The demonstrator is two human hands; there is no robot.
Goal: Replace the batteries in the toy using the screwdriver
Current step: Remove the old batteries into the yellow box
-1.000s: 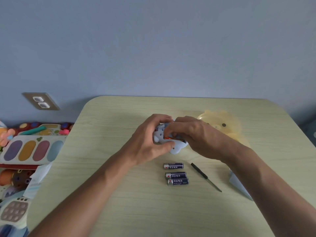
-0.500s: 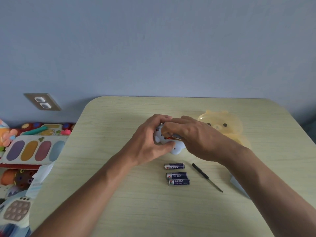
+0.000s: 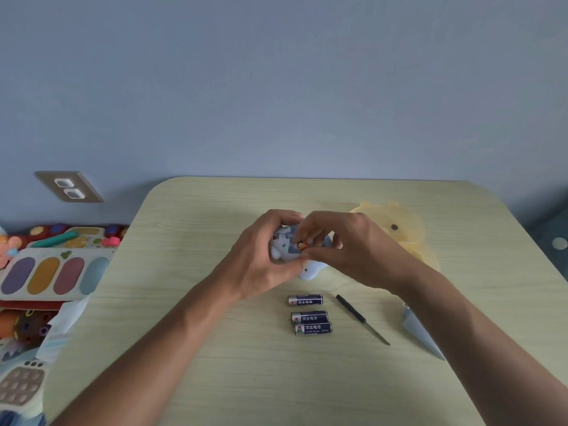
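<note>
A pale blue toy (image 3: 310, 269) sits in the middle of the table with its open battery bay facing up. My left hand (image 3: 261, 259) grips it from the left. My right hand (image 3: 347, 247) pinches an orange-tipped battery (image 3: 300, 245) at the bay, its end lifted. Three dark blue batteries (image 3: 309, 318) lie in a column just in front of the toy. To their right lies a small black screwdriver (image 3: 361, 318), tip pointing toward me and to the right.
A translucent yellow bear-shaped shell (image 3: 396, 229) lies behind my right hand. A pale blue cover piece (image 3: 421, 333) rests under my right forearm near the table's right side. Colourful toys (image 3: 52, 272) crowd the floor left of the table (image 3: 215, 348).
My right hand has lifted its fingers at the battery bay, and the orange battery's end now shows raised between them. The left hand keeps its grip on the toy.
</note>
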